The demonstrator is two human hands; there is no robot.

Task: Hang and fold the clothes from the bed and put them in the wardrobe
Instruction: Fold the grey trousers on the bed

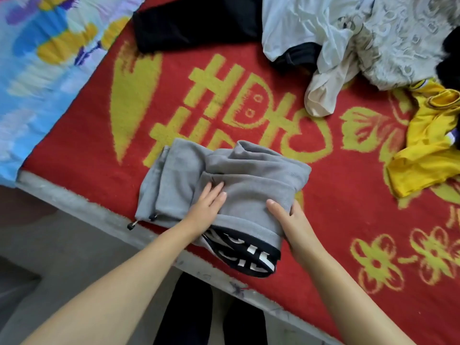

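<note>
At the near edge of the bed, toward six o'clock in the head view, lies a folded grey garment on a red blanket patterned with yellow characters, hearts and flowers. The garment's black waistband with white lettering points toward the person, and a black-tipped drawstring hangs at its eight o'clock corner, over the bed's edge.

The left hand rests flat on top of the grey fabric, fingers straight and together, pressing down and grasping nothing. The right hand grips the garment's three o'clock edge: the thumb lies on top of the cloth and the fingers curl around the side, partly hidden beneath the fold.

At twelve o'clock sits a dark black garment, spread loosely. Toward one o'clock is a heap of unfolded clothes: a pale white shirt, a grey-white patterned piece, a cream stocking-like item trailing out of it, and another dark piece tucked below the shirt. At three o'clock a crumpled yellow garment lies well apart from the grey one. At ten o'clock a blue sheet with yellow and purple shapes covers the bed beside the blanket.

Below the bed's edge, at six o'clock, the person's dark trouser legs show above a grey floor.
</note>
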